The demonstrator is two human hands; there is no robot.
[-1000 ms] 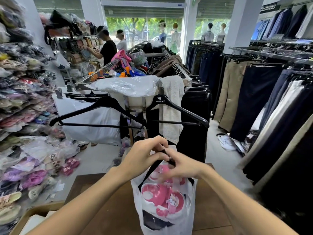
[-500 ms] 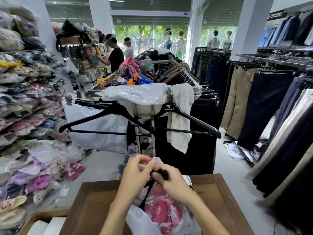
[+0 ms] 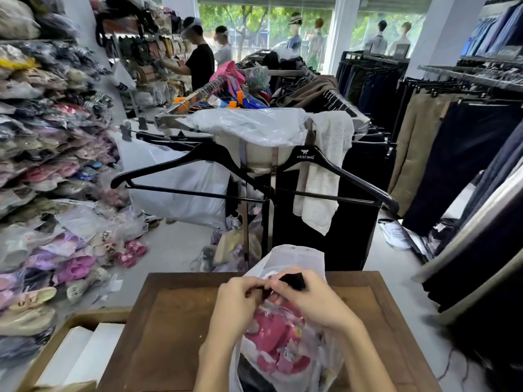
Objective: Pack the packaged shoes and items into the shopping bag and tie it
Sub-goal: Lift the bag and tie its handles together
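A white see-through shopping bag [image 3: 297, 260] rests on the brown wooden table [image 3: 175, 329], low in the middle of the view. Pink packaged shoes [image 3: 273, 338] show through its plastic, with something dark below them. My left hand [image 3: 236, 304] and my right hand [image 3: 314, 298] meet over the bag's mouth. Both pinch the bag's black handles [image 3: 293, 278], which bunch into a dark knot between my fingers. The rest of the handles is hidden under my hands.
A clothes rack with two black hangers [image 3: 198, 162] stands just past the table. Packaged slippers [image 3: 51, 165] pile up on the left. Trousers [image 3: 452, 154] hang on the right. White boxes [image 3: 82, 352] lie at the lower left. Two people [image 3: 201, 60] stand at the back.
The bag came down from being held up and now rests on the table. My hands followed it down, still working the black handles together. The camera tilted downward.
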